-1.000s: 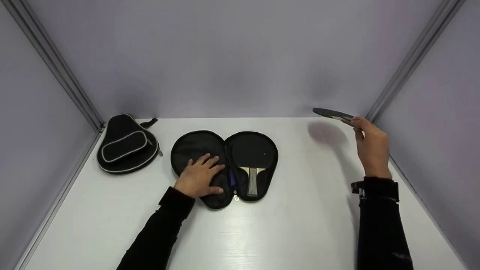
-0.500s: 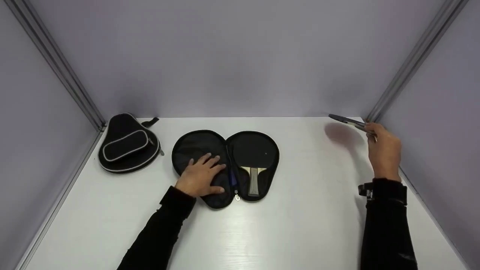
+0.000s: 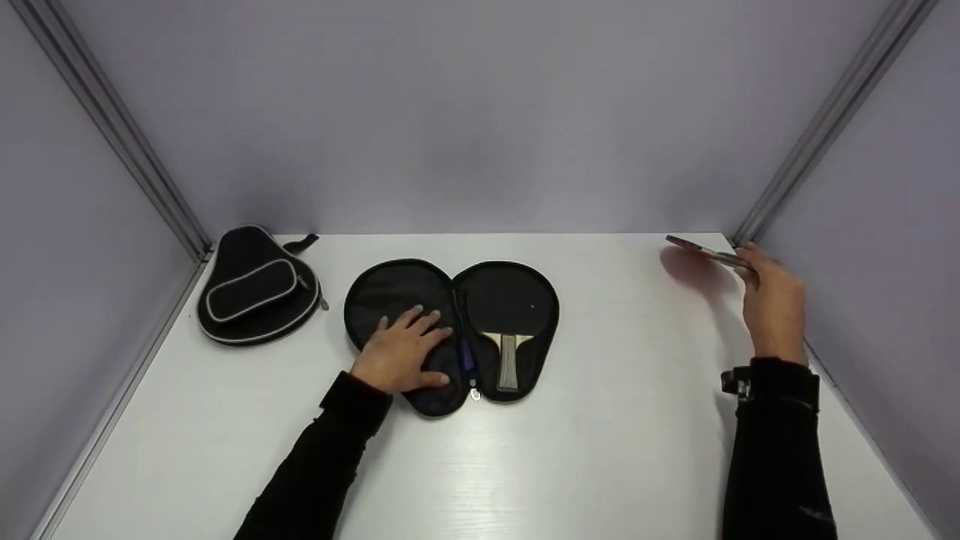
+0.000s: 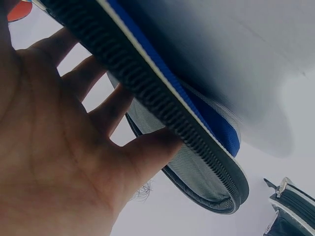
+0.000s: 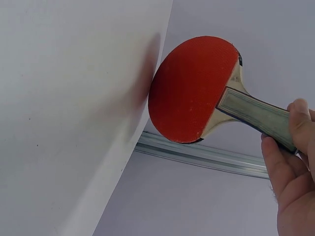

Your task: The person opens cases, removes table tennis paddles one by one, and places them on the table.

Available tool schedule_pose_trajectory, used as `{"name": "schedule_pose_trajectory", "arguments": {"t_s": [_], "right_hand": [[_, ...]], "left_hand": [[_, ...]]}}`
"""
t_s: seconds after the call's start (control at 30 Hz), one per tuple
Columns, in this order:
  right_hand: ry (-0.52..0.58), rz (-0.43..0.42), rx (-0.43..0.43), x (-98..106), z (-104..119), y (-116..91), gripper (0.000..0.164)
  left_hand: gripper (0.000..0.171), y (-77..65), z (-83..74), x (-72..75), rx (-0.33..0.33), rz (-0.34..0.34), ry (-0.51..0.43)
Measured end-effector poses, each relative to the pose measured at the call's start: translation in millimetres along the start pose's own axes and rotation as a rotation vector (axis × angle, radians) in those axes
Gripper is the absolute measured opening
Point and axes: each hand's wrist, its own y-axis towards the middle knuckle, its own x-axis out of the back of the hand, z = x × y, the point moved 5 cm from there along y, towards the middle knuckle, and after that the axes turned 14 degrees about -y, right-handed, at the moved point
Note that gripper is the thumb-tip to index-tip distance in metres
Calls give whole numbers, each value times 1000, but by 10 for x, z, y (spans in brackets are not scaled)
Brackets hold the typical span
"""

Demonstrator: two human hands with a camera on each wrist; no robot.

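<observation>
My left hand [image 3: 401, 356] rests with fingers spread on the left half of an unzipped black paddle case [image 3: 379, 289]. In its right half lies a table tennis paddle [image 3: 510, 307], black face up, handle toward me. The left wrist view has my palm [image 4: 49, 142] beside the case's zipped rim [image 4: 147, 93]. At the far right, my right hand [image 3: 775, 307] grips another table tennis paddle [image 3: 701, 250] by its handle, tilted above the table. Seen from the right wrist, that paddle's red face [image 5: 192, 93] shows, with thumb and fingers around the handle end.
A second black paddle case [image 3: 251, 289] with white piping and a strap lies at the back left. Pale walls [image 3: 480, 112] with metal corner strips enclose the white table [image 3: 600, 450] at the back and both sides.
My right hand has carried its paddle rightward and lower, toward the back right corner of the table. My left hand has stayed on the case.
</observation>
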Motion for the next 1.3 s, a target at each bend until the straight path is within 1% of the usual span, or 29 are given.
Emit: {"name": "schedule_pose_trajectory", "arguments": {"t_s": [0.1, 0.13, 0.17, 0.33, 0.37, 0.43, 0.5, 0.63, 0.73, 0.77, 0.9, 0.97, 1.03, 1.07, 1.2, 1.3], "right_hand": [[-7, 60, -22, -16, -53, 0, 39], [-16, 75, -33, -17, -75, -1, 40], [-26, 90, -52, -17, -101, -4, 41], [-40, 116, -206, 8, -270, -14, 49], [-39, 121, -232, 9, -301, -16, 50], [-28, 126, -250, -6, -327, -22, 50], [-28, 147, -228, -48, -320, -28, 47], [-37, 184, -142, -169, -251, -44, 41], [-53, 199, -111, -223, -241, -48, 40], [-55, 199, -110, -231, -244, -45, 40], [-71, 223, -107, -246, -264, -31, 40], [-76, 253, -101, -254, -280, -34, 40], [-87, 295, -91, -274, -299, -44, 40], [-87, 315, -86, -285, -307, -52, 41], [-85, 390, -77, -332, -335, -90, 43], [-88, 422, -76, -351, -356, -109, 44]], "left_hand": [[83, 51, 130, -95, -25, -25, -15], [85, 39, 134, -103, -31, -30, 10], [86, 55, 165, -128, -32, -30, 12], [88, 71, 175, -131, -12, -3, 9], [87, 106, 220, -161, -6, -3, -17], [88, 106, 227, -160, -1, -1, -20], [87, 112, 240, -167, -6, -8, -9], [89, 112, 248, -173, -25, -24, 0], [86, 79, 134, -100, -20, -3, -9], [85, 62, 83, -66, -12, 9, -10], [80, -29, -58, 48, 7, 20, -13], [80, -49, -83, 75, 18, 25, -13], [81, -50, -71, 73, 17, 24, -18], [82, -46, -88, 88, 26, 38, -26], [84, 29, 106, -61, -4, -3, -48], [85, 91, 237, -171, -24, -21, -23]]}}
